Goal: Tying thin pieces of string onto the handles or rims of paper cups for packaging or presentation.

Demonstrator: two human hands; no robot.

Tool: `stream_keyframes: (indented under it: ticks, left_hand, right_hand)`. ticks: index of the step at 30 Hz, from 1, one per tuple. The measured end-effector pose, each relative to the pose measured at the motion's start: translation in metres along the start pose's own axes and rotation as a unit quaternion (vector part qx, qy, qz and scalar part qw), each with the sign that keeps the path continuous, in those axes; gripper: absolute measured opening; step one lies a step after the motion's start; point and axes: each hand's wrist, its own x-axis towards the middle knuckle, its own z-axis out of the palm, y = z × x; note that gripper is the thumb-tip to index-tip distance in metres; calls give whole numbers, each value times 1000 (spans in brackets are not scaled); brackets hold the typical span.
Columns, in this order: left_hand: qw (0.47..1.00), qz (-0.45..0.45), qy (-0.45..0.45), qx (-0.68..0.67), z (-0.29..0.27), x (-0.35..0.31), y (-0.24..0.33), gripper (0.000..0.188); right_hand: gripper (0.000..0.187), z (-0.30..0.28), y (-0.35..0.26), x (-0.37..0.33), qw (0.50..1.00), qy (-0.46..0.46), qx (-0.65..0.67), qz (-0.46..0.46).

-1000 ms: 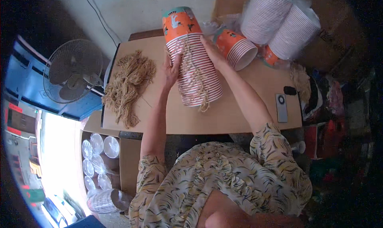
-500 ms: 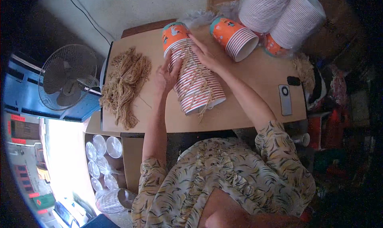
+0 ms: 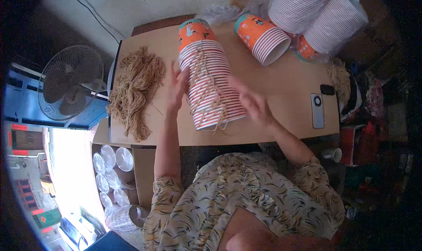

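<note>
A long nested stack of orange paper buckets (image 3: 206, 79) lies on the table, its white-and-red rims overlapping and its open mouth towards me. Loose tan cord strands (image 3: 210, 86) trail along its upper side, with ends hanging over the near rim. My left hand (image 3: 176, 90) is at the stack's left side, fingers stretched out and thumb apart, close against the rims. On the other side my right hand (image 3: 254, 102) has its fingers extended to the stack's right edge, slightly blurred; contact there is hard to make out. Neither hand grips anything.
Left of the stack lies a heap of tan cord (image 3: 137, 92). A shorter bucket stack (image 3: 263, 39) and plastic-wrapped bucket stacks (image 3: 332, 24) stand at the back right. A phone (image 3: 317, 111) and a small black object (image 3: 327, 89) lie right. A fan (image 3: 72, 84) is left.
My right hand has drawn back from the stack's far top to its near right side. My left hand has shifted slightly left and nearer. The stack lies a little straighter.
</note>
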Motion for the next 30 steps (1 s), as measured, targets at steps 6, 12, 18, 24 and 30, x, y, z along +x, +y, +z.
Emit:
stream_keyframes:
  ticks: [6, 12, 18, 24, 30]
  left_hand:
    - [953, -215, -57, -205, -6, 43, -17, 77]
    - [954, -128, -69, -262, 12, 58, 16, 64]
    - [972, 146, -41, -177, -8, 99, 38, 61]
    - [995, 100, -19, -10, -59, 132, 24, 61]
    - [968, 85, -12, -237, -39, 73, 63, 60]
  right_hand:
    - [82, -37, 95, 116, 841, 112, 241, 471]
    - [89, -2, 95, 170, 954, 53, 189, 227]
    - [94, -18, 52, 207, 997, 71, 30, 19]
    - [145, -14, 26, 226, 986, -24, 59, -151]
    - [137, -26, 38, 214, 989, -82, 34, -120]
